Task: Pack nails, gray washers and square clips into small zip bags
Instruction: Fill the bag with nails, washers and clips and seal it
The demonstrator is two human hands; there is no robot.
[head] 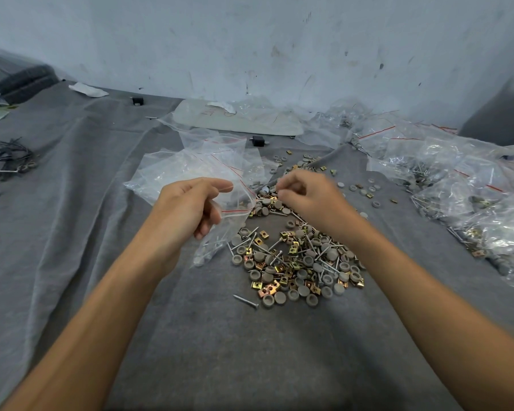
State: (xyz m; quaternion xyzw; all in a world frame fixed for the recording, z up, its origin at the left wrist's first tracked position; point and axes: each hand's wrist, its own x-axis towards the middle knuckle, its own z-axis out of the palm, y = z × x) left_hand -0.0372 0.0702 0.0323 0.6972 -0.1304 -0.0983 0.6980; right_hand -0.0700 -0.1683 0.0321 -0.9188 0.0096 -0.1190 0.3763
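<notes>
While the left hand (187,207) grips one zip bag (220,241), the blurred right hand (304,195) curls, perhaps pinching something.

Gray cloth-covered surface (86,218), heap of nails (245,301), gray washers (280,297), square clips (264,234), filled zip bags (457,179) right, black ties (11,157) left

Bare forearms run to a bare left hand (190,207) and a bare right hand (307,197)

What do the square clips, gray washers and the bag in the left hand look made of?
Square clips: likely metal, yellowish plated sheen. Gray washers: matte, probably plastic or rubber. Zip bag: thin clear plastic film, crinkly, glossy.
</notes>
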